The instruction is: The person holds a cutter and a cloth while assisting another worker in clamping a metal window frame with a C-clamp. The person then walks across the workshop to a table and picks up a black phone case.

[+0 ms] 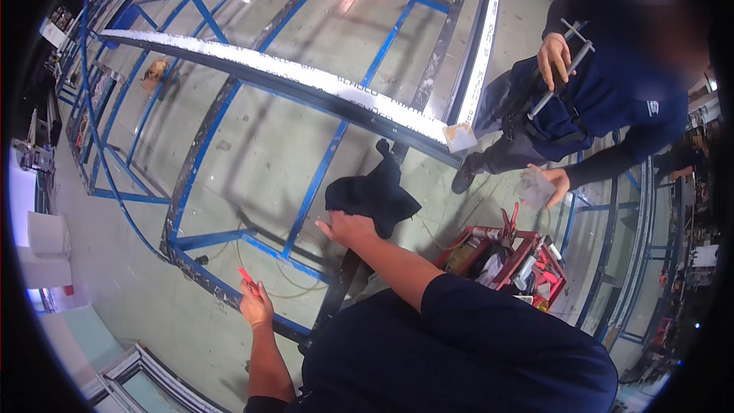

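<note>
My left hand (256, 304), low on the left, is closed around a slim red tool (245, 276) whose exact kind is too small to make out. A dark cloth (378, 195) hangs over a bar of the blue and black metal frame stand (200, 172). At the cloth's near edge lies my right hand (350, 229), fingers apart and pointing left, touching it without a visible grip. Beyond the cloth, a long window-frame profile (306, 80) with white printed film rests across the stand. A small pale pad (459, 136) lies at its near right corner.
At the right, a co-worker (612, 84) holds a metal clamp (562, 80) and a translucent sheet (537, 188). A red tool crate (535, 268) full of tools stands right of me. A blue hose (90, 99) curves down the left; framed panes (141, 382) lie lower left.
</note>
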